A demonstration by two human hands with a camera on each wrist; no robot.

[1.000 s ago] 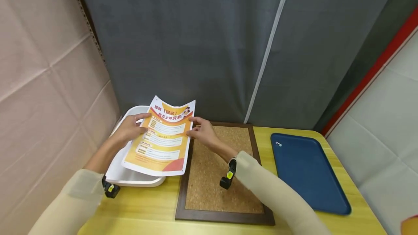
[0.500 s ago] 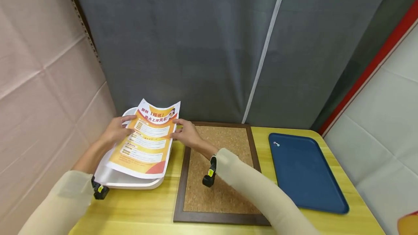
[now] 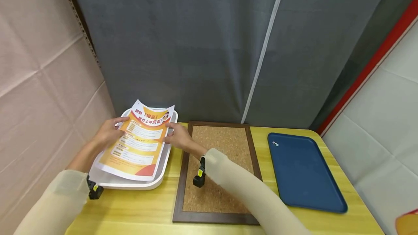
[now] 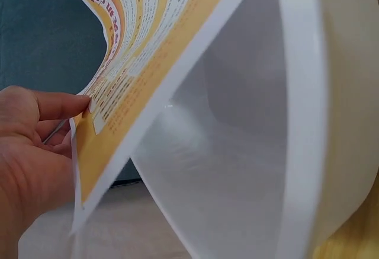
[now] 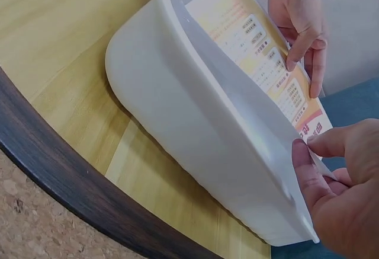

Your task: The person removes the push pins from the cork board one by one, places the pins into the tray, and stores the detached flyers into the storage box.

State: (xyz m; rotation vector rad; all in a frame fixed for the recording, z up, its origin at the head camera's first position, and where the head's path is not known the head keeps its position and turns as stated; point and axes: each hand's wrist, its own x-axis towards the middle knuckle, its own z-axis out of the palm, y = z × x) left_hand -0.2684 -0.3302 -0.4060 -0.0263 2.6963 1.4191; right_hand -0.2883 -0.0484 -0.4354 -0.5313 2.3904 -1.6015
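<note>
A printed orange and white flyer [image 3: 137, 144] spans between both hands, bowed in the middle, over a white plastic bin [image 3: 161, 173]. My left hand [image 3: 109, 133] pinches its left edge, thumb on the printed face, as the left wrist view shows with the left hand [image 4: 41, 134] at the paper's margin. On the opposite edge my right hand [image 3: 177, 136] pinches the sheet between thumb and fingers. In the right wrist view the right hand [image 5: 343, 176] is close by the bin's rim [image 5: 237, 114], with the flyer [image 5: 260, 45] partly behind the rim.
A cork board [image 3: 217, 155] in a dark brown frame lies right of the bin on the yellow wooden table [image 3: 130, 213]. Farther right is a blue tray [image 3: 307, 173] with small pins [image 3: 275, 143] in its corner. A grey curtain [image 3: 183, 46] hangs behind.
Both hands have carried the flyer leftward, from partly over the cork board's edge to over the white bin. Its right edge now lies within the bin's outline. The view has shifted slightly.
</note>
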